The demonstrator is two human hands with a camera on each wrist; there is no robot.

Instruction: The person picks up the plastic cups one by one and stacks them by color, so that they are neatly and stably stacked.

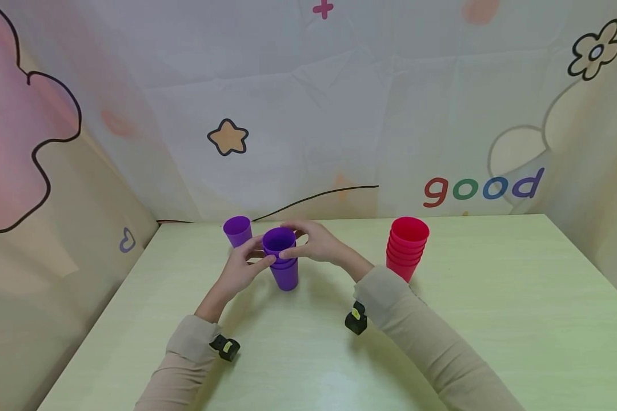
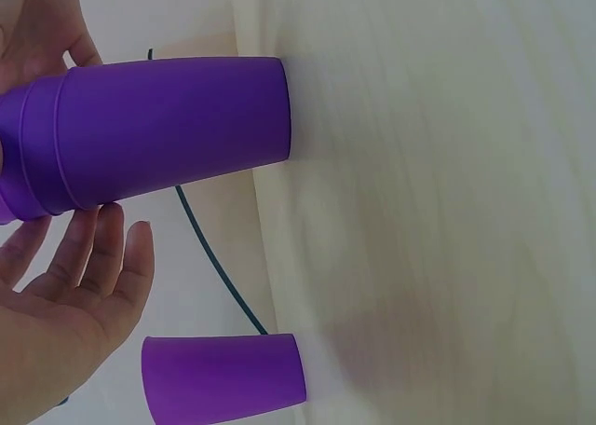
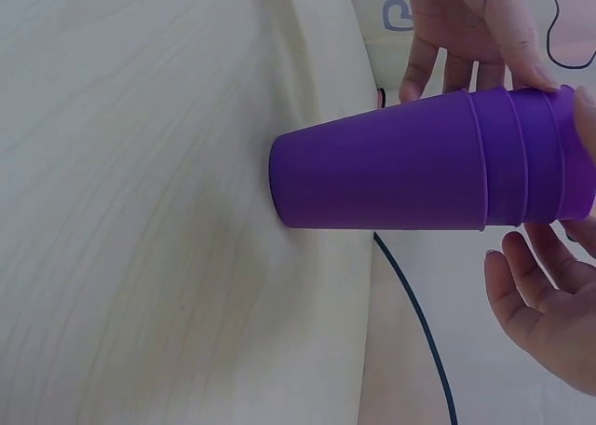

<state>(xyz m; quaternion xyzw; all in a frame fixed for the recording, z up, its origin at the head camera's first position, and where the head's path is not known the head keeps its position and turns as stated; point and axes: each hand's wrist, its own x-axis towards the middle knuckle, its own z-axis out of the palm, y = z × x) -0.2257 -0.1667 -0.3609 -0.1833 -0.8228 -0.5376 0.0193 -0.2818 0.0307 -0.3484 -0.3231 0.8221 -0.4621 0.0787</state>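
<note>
A stack of nested purple cups (image 1: 286, 277) stands upright on the table, its rims showing as ridges near the top. My left hand (image 1: 238, 273) holds the stack from the left, thumb on the near side and fingers round the far side. From the right, my right hand (image 1: 316, 244) grips the topmost cup at its rim between thumb and fingers. In the left wrist view, the stack (image 2: 177, 122) lies sideways across the picture with its base on the table. A single purple cup (image 1: 238, 231) stands behind my left hand, partly covered by it.
A stack of nested red cups (image 1: 407, 251) stands to the right, beyond my right forearm. The pale wooden table (image 1: 298, 365) meets a printed cloth backdrop (image 1: 308, 131) at its far edge. Each sleeve cuff carries a small black camera (image 1: 357, 319).
</note>
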